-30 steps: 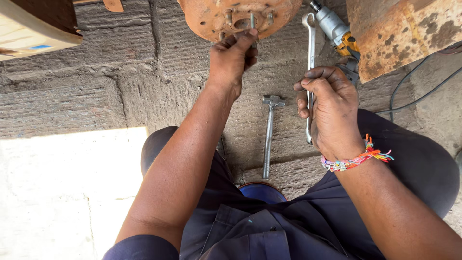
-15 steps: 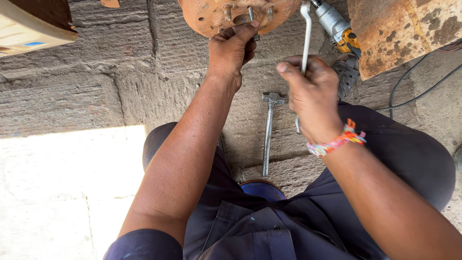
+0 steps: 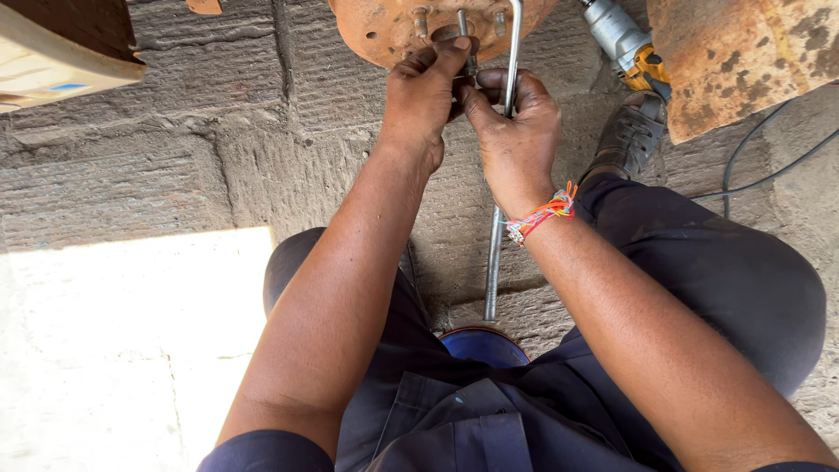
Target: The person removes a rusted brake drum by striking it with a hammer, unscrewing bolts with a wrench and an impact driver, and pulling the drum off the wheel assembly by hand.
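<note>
Rusty round hub (image 3: pixel 393 31) at top centre, studs sticking out, sits on stone paved floor (image 3: pixel 157 166). L hand (image 3: pixel 426 96) at hub's lower edge, grip pinched on small metal part by centre stud; part too small to ID. R hand (image 3: pixel 516 131) touching L hand, grip clamped round long steel wrench (image 3: pixel 513 39) standing upright vs hub. Woven bracelet (image 3: pixel 542 212) on R wrist. Second long tool (image 3: pixel 494 271) lies on floor btwn legs. Power drill (image 3: pixel 625 44) just right of hub, near rusty plate (image 3: pixel 743 57).

A rusty orange round hub (image 3: pixel 393 26) with protruding studs sits at the top edge. A long silver wrench (image 3: pixel 512 44) stands upright against it.
</note>
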